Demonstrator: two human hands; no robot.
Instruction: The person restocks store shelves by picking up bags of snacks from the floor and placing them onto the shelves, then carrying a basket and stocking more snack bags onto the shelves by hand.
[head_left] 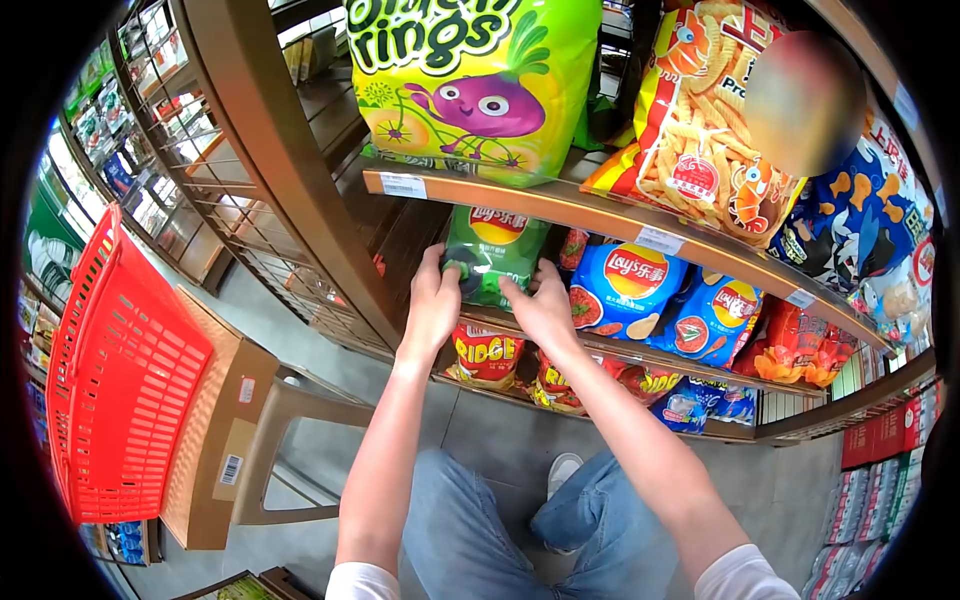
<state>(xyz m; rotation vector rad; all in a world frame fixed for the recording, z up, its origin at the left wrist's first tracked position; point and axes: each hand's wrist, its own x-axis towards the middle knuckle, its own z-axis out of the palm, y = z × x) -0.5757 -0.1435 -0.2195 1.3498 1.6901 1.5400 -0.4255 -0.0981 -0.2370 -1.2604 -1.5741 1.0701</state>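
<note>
A green Lay's chip bag (pixel 492 255) stands upright at the left end of the middle shelf, between my two hands. My left hand (pixel 436 297) grips its left edge, with the fingers partly behind the bag. On the other side, my right hand (pixel 541 305) holds the lower right edge, thumb on the front. Just right of it sit blue Lay's bags (pixel 628 285). Below are red and yellow Ridge chip bags (pixel 485 353) on the bottom shelf.
Above is a shelf edge (pixel 520 190) with a big onion rings bag (pixel 480 100) and a prawn snack bag (pixel 700 120). At left, a red shopping basket (pixel 130 370) rests on a cardboard box (pixel 225 430) beside a stool (pixel 285 450). Drink packs (pixel 860 510) stand at far right.
</note>
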